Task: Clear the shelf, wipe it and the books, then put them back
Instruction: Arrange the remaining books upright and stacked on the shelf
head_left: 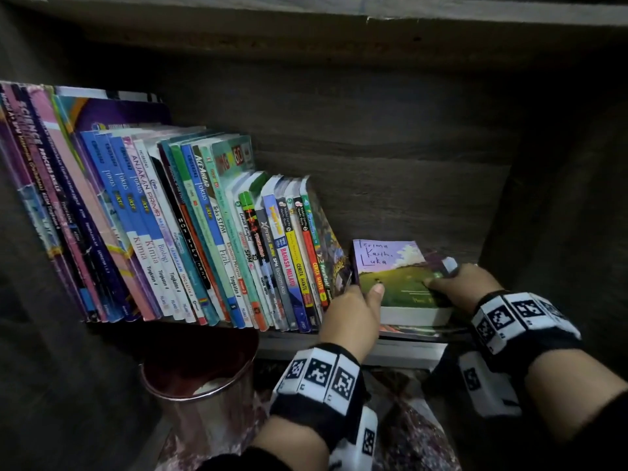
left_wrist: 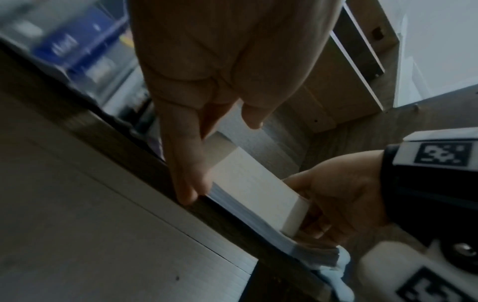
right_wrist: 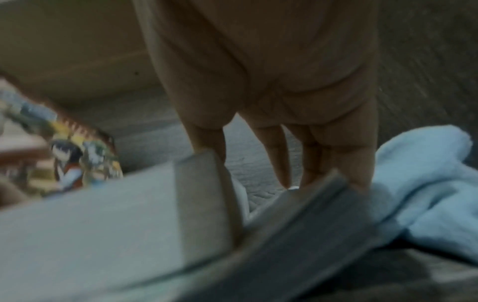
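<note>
Beside leaning books point(head_left: 204, 232), light-blue cloth point(right_wrist: 426, 183).

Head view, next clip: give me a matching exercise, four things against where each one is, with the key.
Things:
1. flat book
2. leaning books
3. bin
4. blue cloth

Places:
A. below the shelf, at the left
B. right end of the shelf, between left hand and right hand
C. by the right hand's fingers
D. left and middle of the shelf

Pairs: 1-B, 2-D, 3-A, 4-C
</note>
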Demonstrator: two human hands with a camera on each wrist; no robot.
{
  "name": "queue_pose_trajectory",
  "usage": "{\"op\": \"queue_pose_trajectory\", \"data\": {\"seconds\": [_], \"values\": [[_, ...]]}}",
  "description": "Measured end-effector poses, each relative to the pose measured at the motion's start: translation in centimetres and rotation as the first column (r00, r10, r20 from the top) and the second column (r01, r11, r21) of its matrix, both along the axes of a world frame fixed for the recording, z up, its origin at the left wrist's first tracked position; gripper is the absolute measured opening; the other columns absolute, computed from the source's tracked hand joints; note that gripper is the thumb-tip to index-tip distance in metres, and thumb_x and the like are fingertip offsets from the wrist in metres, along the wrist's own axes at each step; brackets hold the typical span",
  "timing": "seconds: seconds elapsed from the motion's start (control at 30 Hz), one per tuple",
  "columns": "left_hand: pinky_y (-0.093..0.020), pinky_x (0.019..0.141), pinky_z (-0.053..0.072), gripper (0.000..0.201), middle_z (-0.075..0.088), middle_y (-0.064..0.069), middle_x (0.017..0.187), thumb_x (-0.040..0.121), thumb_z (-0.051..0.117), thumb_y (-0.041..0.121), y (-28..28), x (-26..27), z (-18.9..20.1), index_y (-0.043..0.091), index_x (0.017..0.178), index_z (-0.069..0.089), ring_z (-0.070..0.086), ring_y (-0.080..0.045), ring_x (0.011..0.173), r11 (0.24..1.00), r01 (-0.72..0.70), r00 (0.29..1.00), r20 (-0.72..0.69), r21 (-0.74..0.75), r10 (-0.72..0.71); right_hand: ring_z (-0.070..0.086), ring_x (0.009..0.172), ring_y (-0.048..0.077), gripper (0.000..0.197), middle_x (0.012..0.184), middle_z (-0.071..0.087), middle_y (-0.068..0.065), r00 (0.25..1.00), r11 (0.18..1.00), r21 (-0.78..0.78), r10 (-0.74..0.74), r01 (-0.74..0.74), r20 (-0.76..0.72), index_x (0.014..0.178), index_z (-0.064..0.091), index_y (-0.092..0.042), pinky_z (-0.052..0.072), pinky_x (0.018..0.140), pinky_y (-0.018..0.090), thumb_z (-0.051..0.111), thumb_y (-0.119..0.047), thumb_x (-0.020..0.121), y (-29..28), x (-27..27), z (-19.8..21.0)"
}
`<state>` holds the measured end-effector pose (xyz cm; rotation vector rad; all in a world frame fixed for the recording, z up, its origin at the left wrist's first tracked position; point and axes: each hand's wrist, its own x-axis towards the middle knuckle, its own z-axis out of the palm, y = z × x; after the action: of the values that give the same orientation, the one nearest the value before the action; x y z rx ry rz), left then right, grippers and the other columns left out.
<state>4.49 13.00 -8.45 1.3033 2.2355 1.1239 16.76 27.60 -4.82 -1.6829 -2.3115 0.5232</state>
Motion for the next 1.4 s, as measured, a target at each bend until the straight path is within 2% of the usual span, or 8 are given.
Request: {"op": "queue_pose_trajectory", "data": {"seconds": [0.17, 0.33, 0.57, 0.7, 0.87, 1.0, 1.2, 1.4], "values": [[-0.026, 0.044, 0.048, 0.048, 0.057, -0.009, 0.089, 0.100, 0.031, 0.049, 2.7, 0.6, 0.8, 0.004, 0.116, 0.041, 0.063, -0.023, 0.059, 0.992, -0.117, 0.925, 0.358, -0.048, 0.126, 0.058, 0.102, 0.033, 0.045, 0.103, 0.058, 0.015, 1.000, 0.999, -0.046, -0.011, 0.010, -0.011, 0.100, 0.052, -0.006, 0.045, 0.079, 0.034, 0.064, -0.047, 0.086, 0.0, 0.9, 0.2], [-0.015, 0.031, 0.034, 0.029, 0.058, -0.007, 0.079, 0.094, 0.052, 0.042, 3.7, 0.5, 1.0, 0.013, 0.099, 0.054, 0.053, -0.017, 0.041, 0.999, 0.009, 0.434, 0.901, 0.031, -0.032, 0.056, 0.098, 0.028, 0.049, 0.115, 0.060, 0.015, 0.983, 0.990, -0.138, -0.025, 0.000, -0.181, 0.118, 0.055, -0.003, 0.041, 0.075, 0.029, 0.070, -0.036, 0.085, 0.8, 2.4, 0.1], [-0.021, 0.041, 0.042, 0.062, 0.063, -0.004, 0.089, 0.059, 0.072, 0.037, 3.0, 1.7, 0.0, 0.008, 0.112, 0.058, 0.056, -0.017, 0.054, 0.980, 0.077, 0.783, 0.596, 0.186, -0.175, 0.056, 0.047, 0.019, 0.027, 0.055, 0.059, 0.009, 0.856, 0.956, -0.292, -0.126, -0.030, -0.501, 0.078, 0.061, 0.005, 0.044, 0.049, 0.021, 0.073, -0.018, 0.083, 0.7, 3.3, -0.6], [-0.032, 0.084, 0.050, 0.060, 0.062, 0.013, 0.097, 0.070, 0.070, 0.044, 1.3, 2.0, 1.0, 0.029, 0.123, 0.047, 0.061, -0.013, 0.091, 0.947, 0.084, 0.971, 0.187, 0.309, -0.147, 0.062, 0.054, 0.011, 0.010, 0.074, 0.065, 0.011, 0.582, 0.936, -0.294, -0.132, -0.193, -0.802, 0.091, 0.062, -0.002, 0.048, 0.049, 0.020, 0.059, -0.011, 0.092, -0.8, 2.0, 0.7], [-0.026, 0.077, 0.048, 0.072, 0.062, 0.000, 0.112, 0.088, 0.063, 0.039, -0.5, 2.1, -0.9, 0.017, 0.142, 0.021, 0.062, -0.019, 0.096, 0.892, -0.049, 0.986, -0.122, 0.450, 0.116, 0.064, 0.089, 0.006, 0.035, 0.107, 0.066, -0.005, 0.353, 0.900, -0.114, 0.047, -0.421, -0.935, 0.123, 0.054, -0.028, 0.052, 0.068, 0.022, 0.055, -0.008, 0.094, -2.4, -0.8, 2.0], [-0.020, 0.052, 0.049, 0.070, 0.065, -0.013, 0.089, 0.077, 0.068, 0.038, -0.4, 1.8, -4.0, 0.002, 0.125, 0.032, 0.067, -0.023, 0.070, 0.857, -0.138, 0.894, -0.311, 0.496, 0.323, 0.062, 0.103, 0.014, 0.039, 0.119, 0.063, 0.001, 0.455, 0.881, -0.091, 0.149, -0.464, -0.878, 0.135, 0.050, -0.021, 0.052, 0.084, 0.026, 0.050, -0.009, 0.097, -3.1, -4.3, 0.5], [-0.024, 0.047, 0.051, 0.097, 0.065, -0.007, 0.091, 0.051, 0.086, 0.051, 0.0, 2.6, -4.0, 0.000, 0.120, 0.042, 0.065, -0.018, 0.075, 0.958, -0.213, 0.819, -0.500, 0.191, 0.282, 0.062, 0.061, 0.010, 0.031, 0.077, 0.067, 0.002, 0.512, 0.873, -0.257, -0.011, -0.414, -0.859, 0.130, 0.052, -0.006, 0.049, 0.046, 0.017, 0.040, -0.014, 0.103, -3.6, -5.6, -1.5], [-0.033, 0.085, 0.047, 0.059, 0.056, -0.007, 0.123, 0.090, 0.058, 0.048, -1.1, 1.3, -1.8, 0.008, 0.130, 0.040, 0.057, -0.024, 0.110, 0.988, -0.140, 0.921, -0.375, -0.059, 0.108, 0.065, 0.066, 0.022, 0.092, 0.105, 0.067, 0.013, 0.637, 0.730, -0.334, 0.177, -0.597, -0.751, 0.147, 0.035, -0.023, 0.045, 0.043, 0.025, 0.044, 0.031, 0.073, -3.4, -3.4, -0.4]]}}
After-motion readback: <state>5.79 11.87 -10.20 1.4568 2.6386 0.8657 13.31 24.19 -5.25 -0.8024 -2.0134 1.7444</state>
